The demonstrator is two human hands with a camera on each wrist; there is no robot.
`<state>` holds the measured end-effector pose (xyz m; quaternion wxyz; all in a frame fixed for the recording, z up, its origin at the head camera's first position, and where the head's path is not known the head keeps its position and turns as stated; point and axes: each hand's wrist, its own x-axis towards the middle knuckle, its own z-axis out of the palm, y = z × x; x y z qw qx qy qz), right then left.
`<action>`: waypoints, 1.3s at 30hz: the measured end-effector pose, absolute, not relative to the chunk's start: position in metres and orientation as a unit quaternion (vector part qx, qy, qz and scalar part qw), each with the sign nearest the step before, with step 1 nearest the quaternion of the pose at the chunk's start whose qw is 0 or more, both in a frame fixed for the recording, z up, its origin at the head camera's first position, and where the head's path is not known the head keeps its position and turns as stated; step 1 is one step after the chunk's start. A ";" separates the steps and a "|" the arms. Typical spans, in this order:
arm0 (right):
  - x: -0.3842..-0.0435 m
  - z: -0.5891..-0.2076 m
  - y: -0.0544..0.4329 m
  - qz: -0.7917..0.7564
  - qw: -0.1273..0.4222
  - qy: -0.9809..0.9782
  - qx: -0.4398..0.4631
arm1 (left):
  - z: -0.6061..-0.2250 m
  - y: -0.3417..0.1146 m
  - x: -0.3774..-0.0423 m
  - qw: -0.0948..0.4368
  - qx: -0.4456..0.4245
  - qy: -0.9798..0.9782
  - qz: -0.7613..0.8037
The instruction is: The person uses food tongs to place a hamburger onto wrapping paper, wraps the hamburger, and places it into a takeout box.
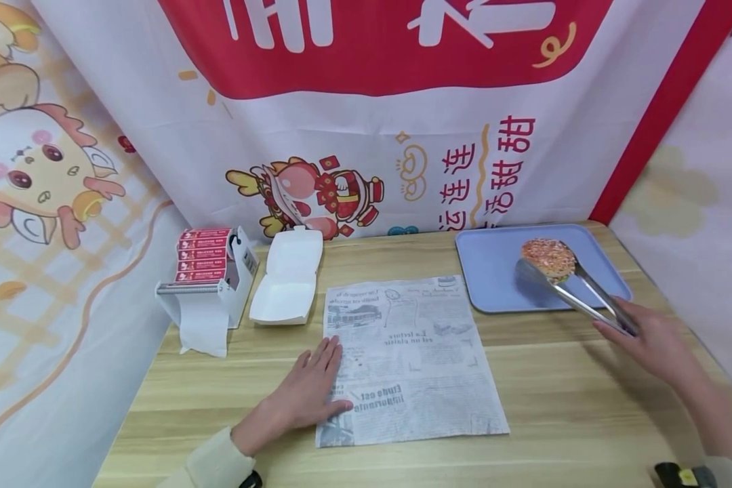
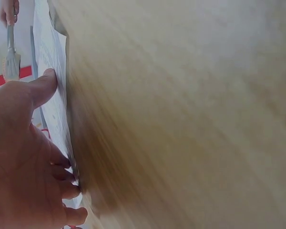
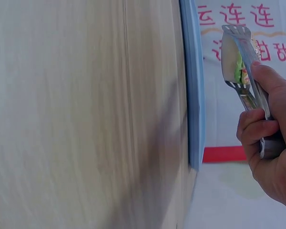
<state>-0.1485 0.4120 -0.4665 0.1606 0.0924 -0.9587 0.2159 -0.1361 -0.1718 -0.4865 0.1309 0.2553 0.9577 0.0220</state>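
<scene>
My left hand (image 1: 308,392) lies flat with spread fingers on the left edge of a newspaper-print wrapping sheet (image 1: 427,379). The sheet is spread on the table, its print reversed. On the right, my right hand (image 1: 655,339) grips metal tongs (image 3: 260,98) by the handles. Between the tongs' jaws is a seeded burger (image 1: 547,257), with green filling showing at its side. From the head, the burger overlaps the blue tray (image 1: 494,285); in the right wrist view it stands off from the tray's side.
At the back left stands a label dispenser (image 1: 234,288) with a roll of red labels (image 1: 201,254) and a pale strip hanging out in front. Beside it sits an open white clamshell box (image 1: 287,291). A printed cloth backdrop (image 1: 354,122) rises behind the wooden table (image 1: 219,407).
</scene>
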 end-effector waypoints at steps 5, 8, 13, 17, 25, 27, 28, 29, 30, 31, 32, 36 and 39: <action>-0.146 -0.464 0.399 0.219 0.160 -0.957 0.106 | -0.485 -0.173 -0.136 0.130 0.255 0.958 0.019; -0.144 -0.463 0.391 0.216 0.152 -0.958 0.110 | -0.485 -0.174 -0.136 0.132 0.255 0.958 0.017; -0.142 -0.463 0.377 0.207 0.152 -0.958 0.125 | -0.485 -0.174 -0.136 0.137 0.256 0.957 0.015; -0.141 -0.463 0.364 0.217 0.163 -0.951 0.146 | -0.487 -0.175 -0.137 0.139 0.257 0.956 0.013; -0.137 -0.463 0.336 0.249 0.142 -0.942 0.174 | -0.489 -0.176 -0.137 0.150 0.250 0.956 0.020; -0.136 -0.463 0.328 0.254 0.141 -0.940 0.178 | -0.489 -0.175 -0.137 0.151 0.249 0.957 0.018; -0.135 -0.463 0.324 0.257 0.141 -0.939 0.180 | -0.489 -0.175 -0.137 0.151 0.248 0.957 0.017; -0.134 -0.464 0.320 0.260 0.139 -0.938 0.181 | -0.489 -0.175 -0.137 0.151 0.247 0.957 0.017; -0.133 -0.465 0.316 0.261 0.137 -0.938 0.181 | -0.488 -0.175 -0.137 0.151 0.247 0.957 0.018; -0.132 -0.465 0.312 0.264 0.136 -0.937 0.182 | -0.488 -0.175 -0.137 0.152 0.246 0.957 0.018; -0.130 -0.466 0.307 0.268 0.135 -0.936 0.182 | -0.487 -0.174 -0.137 0.151 0.247 0.957 0.018; -0.124 -0.469 0.288 0.282 0.125 -0.932 0.188 | -0.485 -0.174 -0.138 0.148 0.248 0.957 0.018; -0.120 -0.471 0.273 0.292 0.117 -0.929 0.194 | -0.485 -0.174 -0.138 0.146 0.249 0.957 0.015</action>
